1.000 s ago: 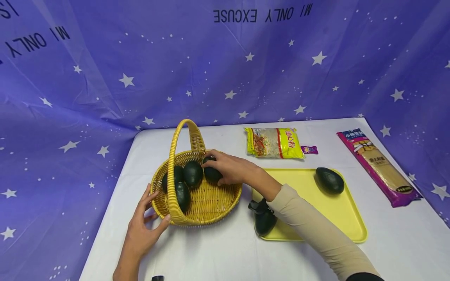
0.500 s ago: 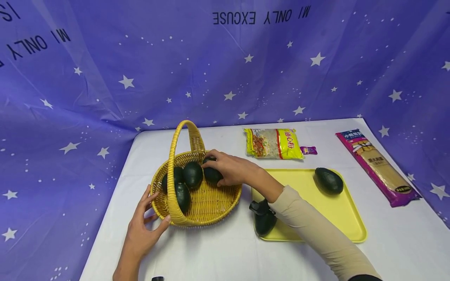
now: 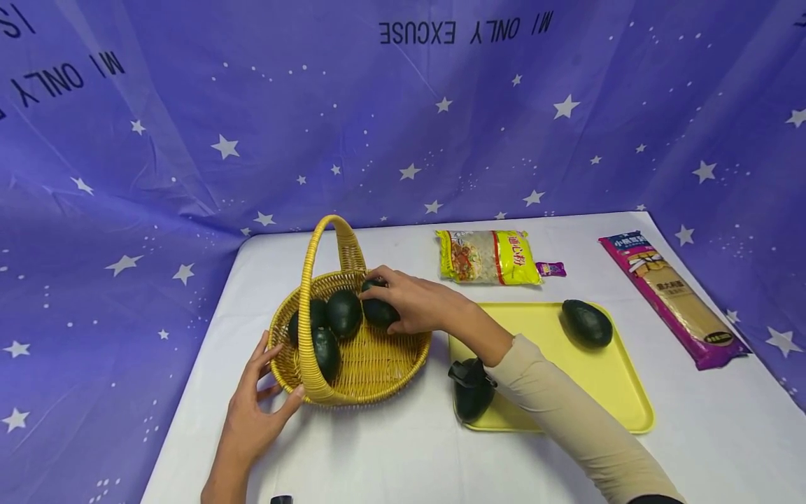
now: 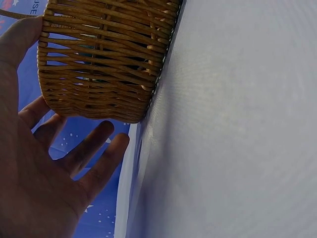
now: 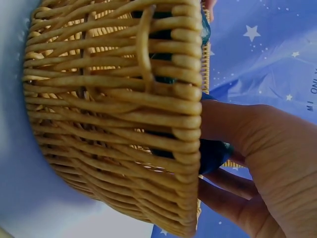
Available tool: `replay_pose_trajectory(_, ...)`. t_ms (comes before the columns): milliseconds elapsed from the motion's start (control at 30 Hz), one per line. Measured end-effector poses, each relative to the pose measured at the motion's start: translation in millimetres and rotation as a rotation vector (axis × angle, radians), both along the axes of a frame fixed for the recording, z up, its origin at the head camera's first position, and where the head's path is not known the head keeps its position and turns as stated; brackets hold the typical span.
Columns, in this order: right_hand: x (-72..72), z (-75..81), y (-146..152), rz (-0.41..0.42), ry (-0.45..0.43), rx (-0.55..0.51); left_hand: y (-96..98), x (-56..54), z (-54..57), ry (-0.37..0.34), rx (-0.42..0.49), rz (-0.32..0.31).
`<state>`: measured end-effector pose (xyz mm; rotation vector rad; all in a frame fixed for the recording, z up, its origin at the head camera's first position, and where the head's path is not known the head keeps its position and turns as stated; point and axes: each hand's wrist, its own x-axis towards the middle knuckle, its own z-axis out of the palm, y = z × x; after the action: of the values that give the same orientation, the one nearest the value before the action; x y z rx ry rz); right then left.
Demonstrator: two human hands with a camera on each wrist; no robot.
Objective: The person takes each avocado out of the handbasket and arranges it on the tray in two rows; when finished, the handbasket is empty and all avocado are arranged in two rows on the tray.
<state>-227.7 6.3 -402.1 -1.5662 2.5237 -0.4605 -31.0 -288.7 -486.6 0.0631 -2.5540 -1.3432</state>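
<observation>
A yellow wicker basket [image 3: 378, 371] with a tall arched handle stands on the white table, holding several dark green avocados. My right hand [image 3: 412, 301] reaches over its right rim and grips one avocado [image 3: 379, 313] inside, thumb on the near side and fingers on the far side. Three others, including a front avocado [image 3: 325, 353] and a middle avocado [image 3: 344, 313], lie left of it. At the left rim, my left hand [image 3: 255, 420] touches the basket with spread fingers. In the left wrist view, its thumb meets the rim while two fingertips stay apart from the wicker [image 4: 104, 64].
Right of the basket lies a yellow tray [image 3: 567, 392] with an avocado [image 3: 587, 324] at its far corner and another avocado [image 3: 474, 402] near its left edge, partly covered by a black device. Behind are a yellow pasta bag [image 3: 488, 257] and a purple noodle pack [image 3: 674, 301].
</observation>
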Motion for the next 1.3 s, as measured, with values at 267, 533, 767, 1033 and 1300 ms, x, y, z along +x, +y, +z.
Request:
replay_pose_trajectory(267, 4.8, 3.5, 2, 0.011, 0.024, -0.013, -0.4, 0.7, -0.7, 0.008, 0.01, -0.005)
replay_pose_trajectory(533, 12.0, 8.0, 4, 0.044, 0.065, -0.027, -0.5, 2.1, -1.3, 0.003, 0.013, 0.005)
replay_pose_trajectory(767, 16.9, 11.8, 7, 0.056, 0.107, -0.044, -0.6, 0.6, -0.2, -0.005, 0.016, -0.001)
replay_pose_trajectory(1033, 20.7, 11.5, 12, 0.063, 0.103, -0.075, 0.1, 0.8, -1.2, -0.01, 0.017, -0.003)
replay_pose_trajectory(1300, 22.7, 10.7, 17, 0.042, 0.074, -0.108, 0.8, 0.8, -1.1, -0.012, 0.019, -0.002)
